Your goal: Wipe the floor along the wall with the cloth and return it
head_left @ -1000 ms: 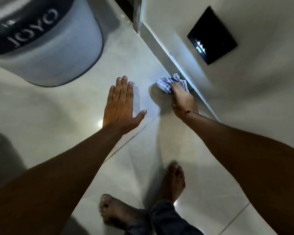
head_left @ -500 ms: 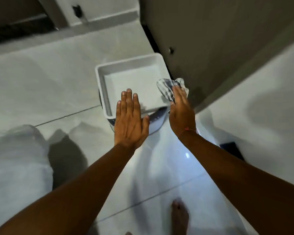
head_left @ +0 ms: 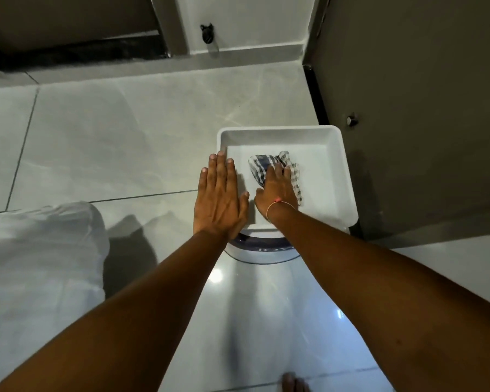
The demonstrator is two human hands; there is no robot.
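Observation:
A crumpled blue-and-white checked cloth (head_left: 266, 165) lies inside a white square tray (head_left: 334, 165) that rests on top of a round grey bin (head_left: 260, 251). My right hand (head_left: 276, 188) is over the tray with its fingers on the cloth, holding it against the tray floor. A thin red string circles that wrist. My left hand (head_left: 218, 199) hovers flat with fingers stretched out, at the tray's left rim, holding nothing.
Pale glossy floor tiles (head_left: 125, 142) spread to the left and below. A dark door or panel (head_left: 422, 108) rises at the right, a wall with skirting (head_left: 252, 49) at the back. A white sack-like bundle (head_left: 37, 264) sits at the left. My bare toes (head_left: 293, 383) show at the bottom.
The view swung from the floor by the wall up to the tray. My right hand carried the cloth from the skirting over the tray's edge and down into it.

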